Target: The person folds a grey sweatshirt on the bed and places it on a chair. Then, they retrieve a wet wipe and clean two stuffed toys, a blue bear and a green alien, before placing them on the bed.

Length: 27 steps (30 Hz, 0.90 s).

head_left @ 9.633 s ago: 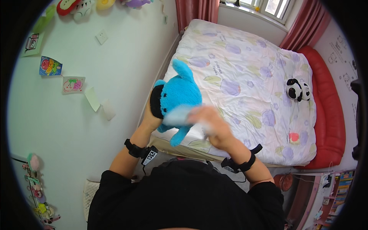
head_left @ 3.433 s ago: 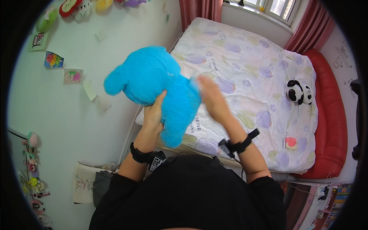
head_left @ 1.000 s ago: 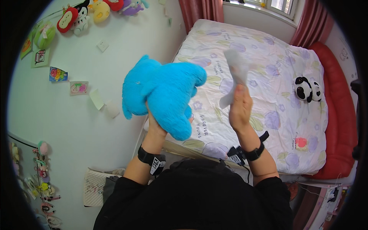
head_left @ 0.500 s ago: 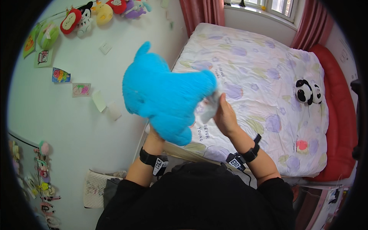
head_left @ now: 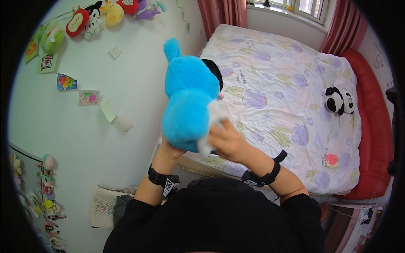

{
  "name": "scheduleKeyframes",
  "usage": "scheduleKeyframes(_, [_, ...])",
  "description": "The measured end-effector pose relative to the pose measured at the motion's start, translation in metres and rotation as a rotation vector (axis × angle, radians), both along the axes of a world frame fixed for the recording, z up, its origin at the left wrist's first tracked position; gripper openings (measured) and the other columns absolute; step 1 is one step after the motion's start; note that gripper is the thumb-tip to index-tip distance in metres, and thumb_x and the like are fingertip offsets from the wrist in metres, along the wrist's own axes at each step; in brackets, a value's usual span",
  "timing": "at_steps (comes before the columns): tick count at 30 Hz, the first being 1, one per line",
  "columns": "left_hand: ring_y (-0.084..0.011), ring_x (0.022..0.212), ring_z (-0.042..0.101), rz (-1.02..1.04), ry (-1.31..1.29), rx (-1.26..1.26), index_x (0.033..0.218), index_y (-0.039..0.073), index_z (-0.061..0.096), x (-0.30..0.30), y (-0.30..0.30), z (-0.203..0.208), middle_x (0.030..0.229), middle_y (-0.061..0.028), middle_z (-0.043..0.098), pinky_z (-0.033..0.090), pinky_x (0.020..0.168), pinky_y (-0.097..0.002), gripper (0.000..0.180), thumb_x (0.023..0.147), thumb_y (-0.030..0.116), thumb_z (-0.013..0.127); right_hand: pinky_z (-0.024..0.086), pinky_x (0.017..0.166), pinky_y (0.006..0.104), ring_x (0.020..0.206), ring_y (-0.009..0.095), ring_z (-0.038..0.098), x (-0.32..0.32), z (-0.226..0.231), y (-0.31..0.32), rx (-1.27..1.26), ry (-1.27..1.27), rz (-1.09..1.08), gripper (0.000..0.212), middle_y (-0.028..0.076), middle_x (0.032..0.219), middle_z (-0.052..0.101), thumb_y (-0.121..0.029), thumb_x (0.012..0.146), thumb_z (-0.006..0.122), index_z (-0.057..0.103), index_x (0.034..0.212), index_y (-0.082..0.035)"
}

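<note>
Blue plush toy (head_left: 190,99) is held up in the air over the near-left corner of the bed (head_left: 291,105), beside the white wall (head_left: 105,84). Left hand (head_left: 168,149) supports it from underneath, mostly hidden by the plush body, so finger spread can't be told; it's clearly bearing the toy. Right hand (head_left: 228,141) is closed around a white cloth (head_left: 213,122), fingers curled and pinching it, cloth pressed against the toy's lower right side. Black patch of the toy shows on the far side near its top. Both wrists carry black bands. Bedspread is white with purple flowers and green leaves; a small panda plush (head_left: 337,100) lies on it toward the red headboard (head_left: 373,126), well apart from the hands. Row of small plush toys (head_left: 109,12) hangs on the wall at the top left, paper stickers below them.
</note>
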<state>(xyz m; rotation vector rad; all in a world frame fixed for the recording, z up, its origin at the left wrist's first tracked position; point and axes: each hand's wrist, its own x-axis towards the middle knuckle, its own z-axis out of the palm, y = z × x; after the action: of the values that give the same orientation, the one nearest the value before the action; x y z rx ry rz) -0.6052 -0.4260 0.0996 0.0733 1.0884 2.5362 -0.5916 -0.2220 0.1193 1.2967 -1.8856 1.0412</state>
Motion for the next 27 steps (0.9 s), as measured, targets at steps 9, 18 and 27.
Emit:
scheduleKeyframes(9, [-0.035,0.126,0.029,0.062,0.056,0.394,0.135,0.008,0.022,-0.014,-0.033,-0.023,0.139,-0.0165,0.027,0.025,0.103,-0.0525,0.061,0.091,0.048,0.034,0.037,0.096,0.044,0.114,0.038,0.045,0.007,-0.034,0.049,-0.036,-0.174,-0.149,0.036,0.015,0.116,0.053,0.009,0.069,0.054,0.058,0.103,-0.002])
scheduleKeyframes(18, [-0.0295,0.123,0.034,-0.083,0.03,0.573,0.134,0.011,0.029,-0.008,-0.002,-0.028,0.137,-0.0127,0.034,0.027,0.103,-0.0476,0.062,0.087,0.05,0.039,0.04,0.09,0.0396,0.108,0.031,0.049,-0.008,0.003,0.007,0.23,0.225,-0.148,0.029,0.013,0.11,0.055,-0.008,0.072,0.058,0.059,0.102,-0.008])
scheduleKeyframes(27, [-0.0268,0.12,0.038,0.073,0.124,0.217,0.135,0.007,0.023,-0.005,0.002,-0.022,0.134,-0.0129,0.036,0.031,0.102,-0.0405,0.054,0.093,0.037,0.037,0.03,0.096,0.0451,0.109,0.031,0.046,-0.004,0.044,-0.008,-0.003,-0.095,-0.216,0.044,0.013,0.118,0.051,-0.012,0.074,0.058,0.05,0.117,-0.003])
